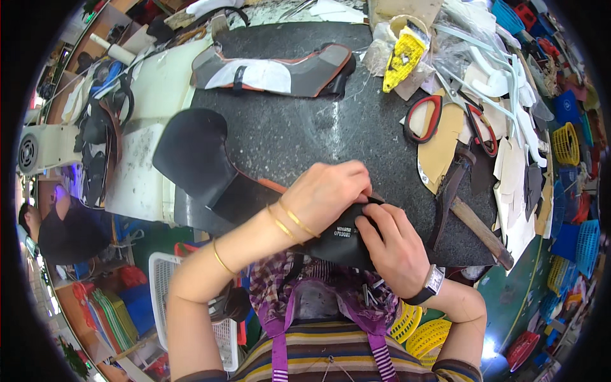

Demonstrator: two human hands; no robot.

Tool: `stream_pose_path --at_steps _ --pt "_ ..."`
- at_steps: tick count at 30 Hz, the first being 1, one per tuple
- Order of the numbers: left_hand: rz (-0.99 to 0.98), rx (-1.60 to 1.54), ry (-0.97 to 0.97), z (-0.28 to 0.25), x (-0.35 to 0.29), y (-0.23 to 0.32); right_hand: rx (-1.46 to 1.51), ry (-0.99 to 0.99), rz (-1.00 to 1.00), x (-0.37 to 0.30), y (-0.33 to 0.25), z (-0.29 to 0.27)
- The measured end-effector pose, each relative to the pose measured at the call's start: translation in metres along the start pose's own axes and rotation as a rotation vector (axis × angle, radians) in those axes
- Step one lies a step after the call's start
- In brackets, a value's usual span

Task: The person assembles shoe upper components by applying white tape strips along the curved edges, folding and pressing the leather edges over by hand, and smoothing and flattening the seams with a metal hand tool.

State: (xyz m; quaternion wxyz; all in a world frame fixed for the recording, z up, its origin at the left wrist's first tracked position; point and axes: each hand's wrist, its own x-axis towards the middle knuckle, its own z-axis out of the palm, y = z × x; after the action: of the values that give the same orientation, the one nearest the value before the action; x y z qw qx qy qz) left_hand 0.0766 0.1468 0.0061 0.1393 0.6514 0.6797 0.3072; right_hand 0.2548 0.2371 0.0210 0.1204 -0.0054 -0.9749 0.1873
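A black leather shoe upper piece (194,156) lies on the dark work surface, its wide rounded end at the left and its other end under my hands. My left hand (328,191), with gold bangles on its wrist, reaches across it, its fingertips pinched on the piece's far edge. My right hand (394,248), wearing a watch, is closed on the same end, just beside the left fingertips. White printed marks show on the leather between the two hands. The exact spot the fingertips grip is partly hidden.
Another grey, black and white shoe upper (264,75) lies at the far side. Right of my hands are red-handled scissors (428,119), a hammer (482,232), a tan cut piece (439,146) and a yellow object (405,58). A white basket (160,280) stands lower left.
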Motion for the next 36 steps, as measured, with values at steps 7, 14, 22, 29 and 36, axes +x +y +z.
stream_pose_path --at_steps 7,14,22,29,36 --pt "0.192 0.601 -0.087 -0.004 0.020 0.005 -0.129 -0.037 -0.032 0.003 -0.006 0.003" --pt "-0.013 0.203 -0.214 -0.094 -0.025 0.021 -0.187 -0.042 0.017 0.009 -0.008 0.004" --pt "0.095 0.608 0.148 -0.106 -0.139 -0.022 0.273 0.029 0.006 0.077 0.011 -0.051" --pt "-0.417 1.309 0.699 -0.313 -0.221 -0.149 0.198 -0.128 -0.004 0.082 0.017 -0.046" --pt "-0.272 0.811 0.797 -0.263 -0.084 -0.163 0.140 -0.280 0.137 0.081 0.023 -0.062"
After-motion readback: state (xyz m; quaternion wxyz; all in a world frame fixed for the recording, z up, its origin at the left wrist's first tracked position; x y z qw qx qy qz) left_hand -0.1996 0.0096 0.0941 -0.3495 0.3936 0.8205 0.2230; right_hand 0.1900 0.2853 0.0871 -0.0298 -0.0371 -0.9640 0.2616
